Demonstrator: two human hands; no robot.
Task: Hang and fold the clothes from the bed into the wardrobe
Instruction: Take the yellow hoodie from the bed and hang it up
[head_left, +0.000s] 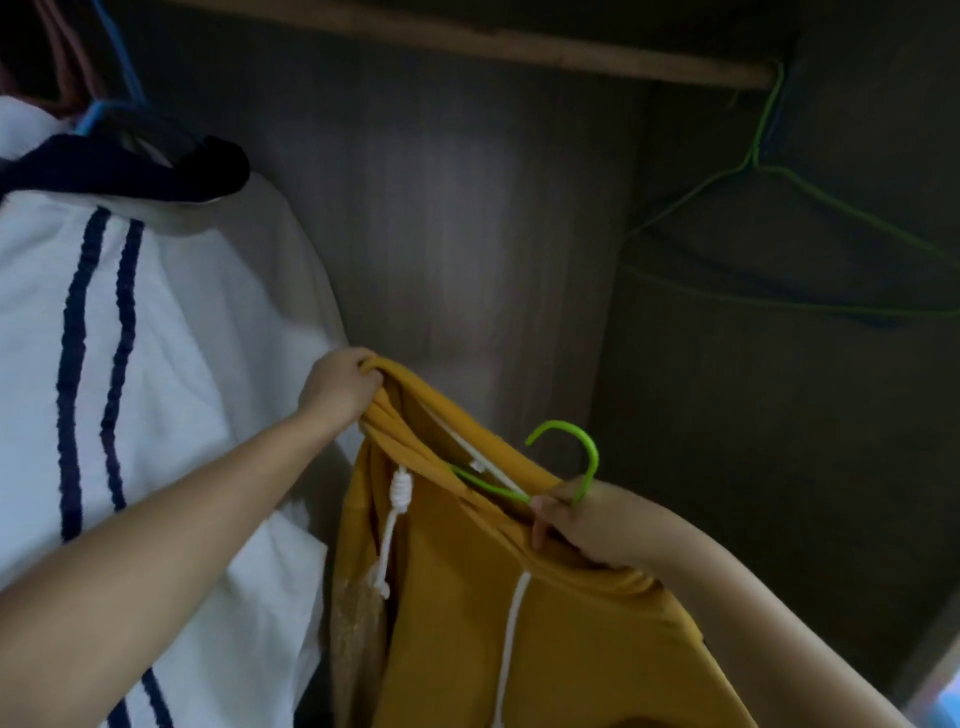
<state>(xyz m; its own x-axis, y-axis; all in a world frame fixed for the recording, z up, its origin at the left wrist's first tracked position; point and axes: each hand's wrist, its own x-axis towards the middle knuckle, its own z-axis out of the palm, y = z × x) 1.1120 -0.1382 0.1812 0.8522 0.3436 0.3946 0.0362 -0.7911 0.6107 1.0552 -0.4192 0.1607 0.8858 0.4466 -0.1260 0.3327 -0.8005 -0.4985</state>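
A left hand (340, 387) bunches the hood of a mustard hoodie (519, 613) while the right hand (582, 519) pinches collar and green hanger (566, 462) together, inside the wardrobe below the rail (519, 47). The soft, fairly heavy fabric looks likely to slip off; the hanger's neck seems the surest hold. A white striped garment (130, 364) hangs alongside.

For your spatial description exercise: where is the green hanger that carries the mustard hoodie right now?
Low and right of centre in the head view, the green hanger sits in the mustard hoodie neckline, gripped by the right hand.
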